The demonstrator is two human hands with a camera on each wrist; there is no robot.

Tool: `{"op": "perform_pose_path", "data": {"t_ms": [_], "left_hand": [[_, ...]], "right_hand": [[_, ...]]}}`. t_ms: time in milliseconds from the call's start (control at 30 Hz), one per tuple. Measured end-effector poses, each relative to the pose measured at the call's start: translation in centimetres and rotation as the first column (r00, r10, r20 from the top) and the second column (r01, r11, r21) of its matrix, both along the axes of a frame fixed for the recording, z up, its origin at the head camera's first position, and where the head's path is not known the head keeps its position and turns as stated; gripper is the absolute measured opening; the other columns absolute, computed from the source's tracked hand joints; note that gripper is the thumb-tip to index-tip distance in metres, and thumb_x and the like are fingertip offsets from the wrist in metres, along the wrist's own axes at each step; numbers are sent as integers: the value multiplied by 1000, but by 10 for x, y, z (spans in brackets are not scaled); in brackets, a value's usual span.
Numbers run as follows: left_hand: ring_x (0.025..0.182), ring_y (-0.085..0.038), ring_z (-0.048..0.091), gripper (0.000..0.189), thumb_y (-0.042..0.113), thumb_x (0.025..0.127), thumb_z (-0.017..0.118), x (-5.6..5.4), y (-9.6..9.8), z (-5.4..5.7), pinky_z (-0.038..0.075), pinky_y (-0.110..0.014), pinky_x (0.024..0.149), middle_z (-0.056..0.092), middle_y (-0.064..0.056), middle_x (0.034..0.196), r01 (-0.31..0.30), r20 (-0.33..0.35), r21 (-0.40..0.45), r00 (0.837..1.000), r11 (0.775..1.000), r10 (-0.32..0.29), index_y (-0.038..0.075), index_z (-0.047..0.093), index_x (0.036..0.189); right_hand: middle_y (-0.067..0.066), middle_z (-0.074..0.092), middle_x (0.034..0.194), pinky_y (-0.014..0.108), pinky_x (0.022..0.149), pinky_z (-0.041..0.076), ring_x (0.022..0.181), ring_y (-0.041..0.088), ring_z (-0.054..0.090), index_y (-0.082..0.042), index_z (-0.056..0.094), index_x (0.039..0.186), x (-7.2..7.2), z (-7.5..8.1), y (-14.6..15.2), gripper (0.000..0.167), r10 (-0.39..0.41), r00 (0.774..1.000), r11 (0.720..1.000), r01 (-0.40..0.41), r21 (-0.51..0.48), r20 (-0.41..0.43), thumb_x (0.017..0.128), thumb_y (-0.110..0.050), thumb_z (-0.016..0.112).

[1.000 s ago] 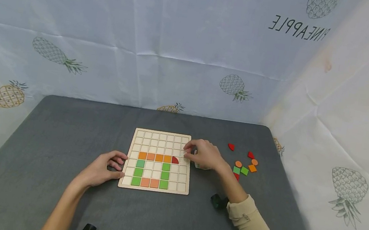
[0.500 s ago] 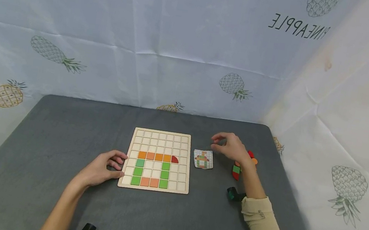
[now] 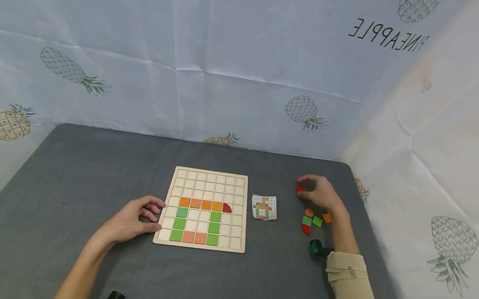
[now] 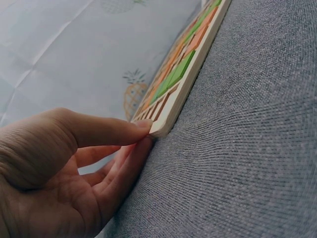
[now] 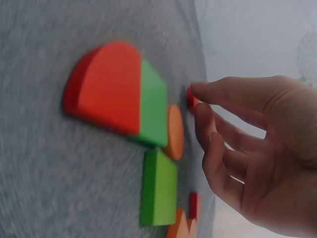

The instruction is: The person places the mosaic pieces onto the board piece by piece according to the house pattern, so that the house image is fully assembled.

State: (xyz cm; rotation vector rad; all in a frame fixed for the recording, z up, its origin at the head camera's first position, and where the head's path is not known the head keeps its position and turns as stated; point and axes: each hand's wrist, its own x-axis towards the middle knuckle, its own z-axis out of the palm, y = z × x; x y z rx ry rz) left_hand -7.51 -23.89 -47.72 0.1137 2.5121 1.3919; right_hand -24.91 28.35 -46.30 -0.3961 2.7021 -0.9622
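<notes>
A square wooden grid board (image 3: 238, 227) lies on the table, with green and orange square tiles and one dark red quarter-round set in its cells. My left hand (image 3: 136, 219) holds its left edge; in the left wrist view the thumb (image 4: 114, 130) rests on the corner and the other fingers are against the side. At the right, my right hand (image 3: 321, 192) reaches over a red quarter-round block (image 3: 300, 189). Thumb and forefinger stand on either side of it, spread wider than the block. The right wrist view shows the same red block (image 5: 191, 99) at the fingertips, partly hidden.
A small pattern card (image 3: 264, 207) lies right of the board. Near my right hand are loose blocks: a red quarter-round (image 3: 306, 229), a light green square (image 3: 307, 221), a green square (image 3: 317, 222), an orange disc (image 3: 309, 213) and an orange square (image 3: 327, 217).
My right hand has moved right from the board's right edge, past the pattern card, to the red quarter-round block, uncovering the card. My left hand and the board have stayed in place.
</notes>
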Motion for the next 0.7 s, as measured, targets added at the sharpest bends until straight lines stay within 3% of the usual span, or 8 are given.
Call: {"op": "perform_pose_path", "data": {"t_ms": [133, 233, 500, 700], "left_hand": [[97, -16, 64, 54, 7, 91, 86, 0, 0, 0, 54, -25, 81, 63, -18, 121, 0, 8, 3, 1000, 1000, 0, -1, 61, 139], [97, -17, 64, 55, 7, 91, 86, 0, 0, 0, 54, -25, 80, 63, -18, 121, 1, 3, 5, 1000, 1000, -1, -2, 61, 139], [98, -19, 64, 56, 5, 90, 86, -1, 0, -1, 53, -25, 79, 64, -18, 121, 4, -14, 8, 1000, 1000, -4, -4, 60, 139], [98, -19, 64, 56, 4, 90, 86, 0, 0, 0, 53, -25, 79, 63, -18, 121, 2, -11, 14, 1000, 1000, -2, -4, 60, 139]], "right_hand": [[30, 63, 140, 50, 88, 59, 118, 44, 63, 0, 66, 142, -1, -3, 4, 43, -27, 999, 1000, 27, -6, 31, 100, -4, 72], [27, 64, 131, 38, 72, 55, 97, 33, 62, 0, 67, 140, -2, -5, 5, 40, -38, 998, 999, 38, -12, 47, 100, -5, 73], [15, 70, 102, 32, 69, 50, 77, 18, 58, 1, 68, 135, -3, -5, 7, 44, 8, 999, 1000, -8, 5, 49, 99, -21, 81], [13, 70, 100, 31, 62, 53, 73, 19, 60, 1, 71, 131, -3, -4, 10, 35, 13, 997, 1000, -11, -29, 73, 100, -13, 78]]}}
